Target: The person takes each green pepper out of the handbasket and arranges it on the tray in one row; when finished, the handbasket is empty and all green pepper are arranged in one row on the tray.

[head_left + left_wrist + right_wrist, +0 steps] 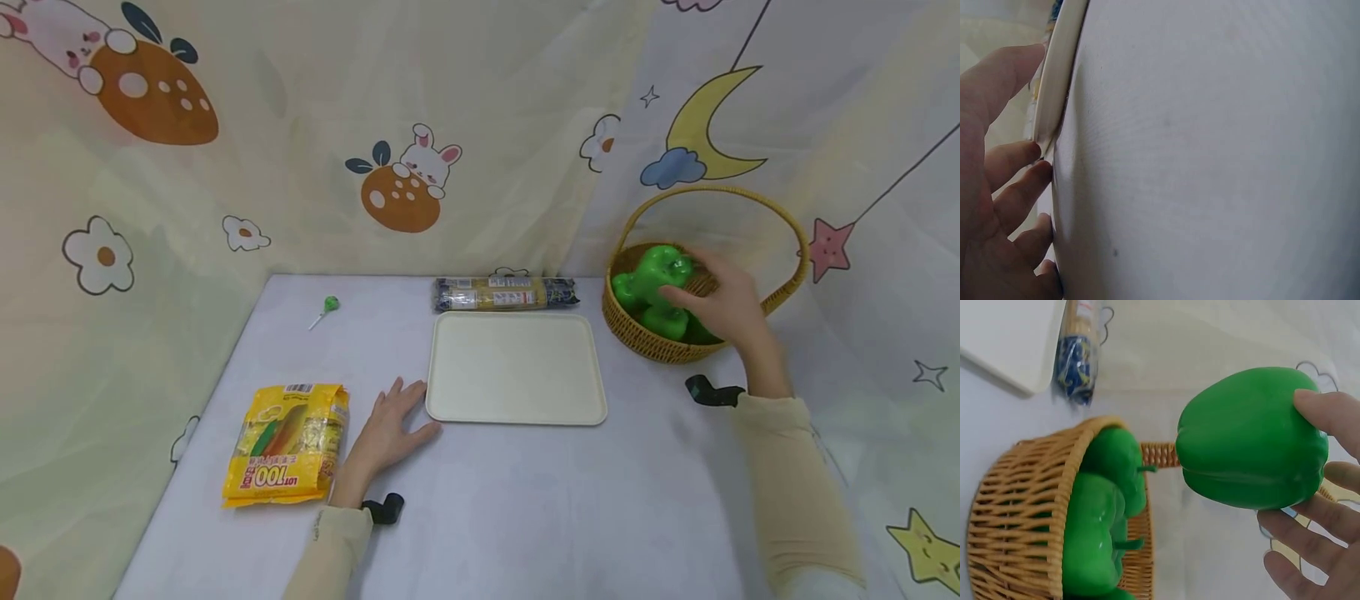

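My right hand (726,302) grips a green bell pepper (1247,440) between thumb and fingers, above the wicker basket (637,335). More green bell peppers (1092,534) lie inside the basket, as the right wrist view shows; some are partly hidden by its wall. My left hand (386,433) rests on the table at the near left corner of a cream rectangular tray (517,367). Its fingers are spread, and the fingertips (1034,150) are at the tray's edge in the left wrist view. No object lies in that hand.
Behind the tray lies a long clear-and-blue packet (506,294), perhaps noodles. A yellow snack bag (288,446) is left of my left hand, with a green lollipop (332,304) farther back. The basket's tall handle (798,242) arches beside my right hand. Printed cloth hangs behind.
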Action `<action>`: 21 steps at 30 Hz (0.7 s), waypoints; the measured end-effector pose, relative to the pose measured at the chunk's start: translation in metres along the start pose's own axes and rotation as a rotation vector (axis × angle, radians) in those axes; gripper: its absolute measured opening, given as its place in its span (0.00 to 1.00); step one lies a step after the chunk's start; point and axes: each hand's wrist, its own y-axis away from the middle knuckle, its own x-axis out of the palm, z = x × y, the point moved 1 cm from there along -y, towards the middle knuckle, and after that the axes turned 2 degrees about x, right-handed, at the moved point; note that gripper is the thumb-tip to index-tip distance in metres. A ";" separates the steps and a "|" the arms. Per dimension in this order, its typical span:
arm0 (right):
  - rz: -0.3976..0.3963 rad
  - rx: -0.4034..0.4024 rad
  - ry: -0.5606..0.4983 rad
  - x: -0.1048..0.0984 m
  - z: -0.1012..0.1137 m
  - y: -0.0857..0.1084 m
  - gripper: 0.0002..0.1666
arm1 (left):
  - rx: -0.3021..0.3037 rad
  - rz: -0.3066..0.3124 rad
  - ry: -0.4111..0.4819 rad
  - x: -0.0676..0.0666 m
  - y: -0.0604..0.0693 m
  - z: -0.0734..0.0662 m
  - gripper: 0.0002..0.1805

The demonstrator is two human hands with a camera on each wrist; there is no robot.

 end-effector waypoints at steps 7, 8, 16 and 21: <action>0.024 -0.022 -0.007 0.011 0.015 0.005 0.46 | 0.009 0.000 -0.004 0.000 0.000 -0.001 0.44; 0.026 -0.028 -0.006 0.014 0.017 0.007 0.46 | 0.008 0.002 -0.004 -0.001 0.000 -0.001 0.44; 0.056 -0.079 -0.039 0.047 0.036 0.015 0.44 | -0.009 0.011 0.000 -0.001 0.000 -0.002 0.45; 0.091 -0.108 -0.076 0.066 0.044 0.019 0.43 | -0.007 0.009 -0.001 0.000 0.000 -0.002 0.44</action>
